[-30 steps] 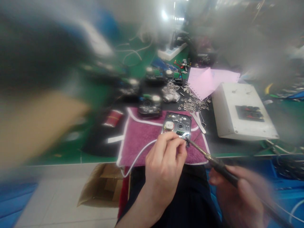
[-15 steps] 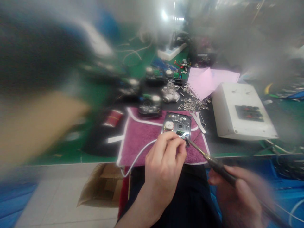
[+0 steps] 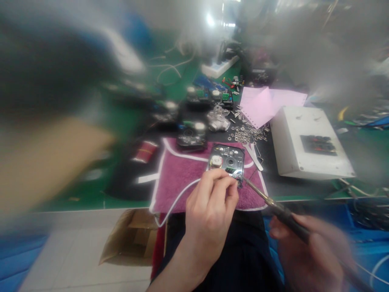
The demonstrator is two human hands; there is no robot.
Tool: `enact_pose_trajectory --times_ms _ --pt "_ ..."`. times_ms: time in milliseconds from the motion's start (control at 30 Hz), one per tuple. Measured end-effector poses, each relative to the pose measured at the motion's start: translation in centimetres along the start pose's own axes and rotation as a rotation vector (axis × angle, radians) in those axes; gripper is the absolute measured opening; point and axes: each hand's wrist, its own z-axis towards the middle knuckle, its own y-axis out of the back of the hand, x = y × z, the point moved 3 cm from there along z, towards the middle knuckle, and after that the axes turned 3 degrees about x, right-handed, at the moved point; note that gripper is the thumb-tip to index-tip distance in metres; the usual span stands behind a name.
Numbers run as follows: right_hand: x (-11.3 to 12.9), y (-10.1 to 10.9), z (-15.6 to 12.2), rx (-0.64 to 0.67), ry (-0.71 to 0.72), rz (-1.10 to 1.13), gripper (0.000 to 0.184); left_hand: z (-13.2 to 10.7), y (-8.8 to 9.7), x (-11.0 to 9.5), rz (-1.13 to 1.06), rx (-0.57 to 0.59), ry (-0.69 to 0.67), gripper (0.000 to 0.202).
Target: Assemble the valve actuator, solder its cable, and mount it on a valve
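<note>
A small dark circuit board [image 3: 226, 160] lies on a purple cloth [image 3: 182, 178] at the table's near edge. My left hand [image 3: 209, 215] is pinched shut just below the board's near edge, holding a thin white wire [image 3: 176, 198] that trails left and down. My right hand [image 3: 306, 251], blurred at lower right, is wrapped round a soldering iron [image 3: 273, 207]. The iron's tip meets the board's near right corner, next to my left fingertips.
A white box [image 3: 306, 142] stands right of the cloth. Pink paper [image 3: 264, 103], several small washers [image 3: 246, 133], metal parts and other circuit boards [image 3: 191, 138] lie behind. An open cardboard box [image 3: 130, 239] sits on the floor below. The left side and the top are blurred.
My right hand with the iron's handle has slid slightly right and down. The tip stays at the board, and my left hand has hardly moved.
</note>
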Motion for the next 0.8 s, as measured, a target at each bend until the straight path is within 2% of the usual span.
enact_pose_trajectory --times_ms 200,367,433,567,800 --pt "0.0 -0.1 0.1 0.029 -0.038 0.023 0.022 -0.1 -0.1 0.1 0.014 -0.009 -0.006 0.012" --pt "0.1 -0.1 0.1 0.081 0.011 0.01 0.025 -0.2 -0.1 0.2 0.04 -0.02 -0.032 0.012" --pt "0.0 -0.1 0.0 0.087 -0.017 0.013 0.025 -0.3 0.0 0.3 0.043 -0.014 -0.053 0.014" --pt "0.0 0.0 -0.2 0.055 -0.065 -0.001 0.023 -0.2 0.4 0.7 0.067 0.031 -0.111 0.02" --pt "0.2 -0.2 -0.2 0.061 -0.022 -0.017 0.025 0.7 1.2 1.2 0.137 0.142 -0.289 0.019"
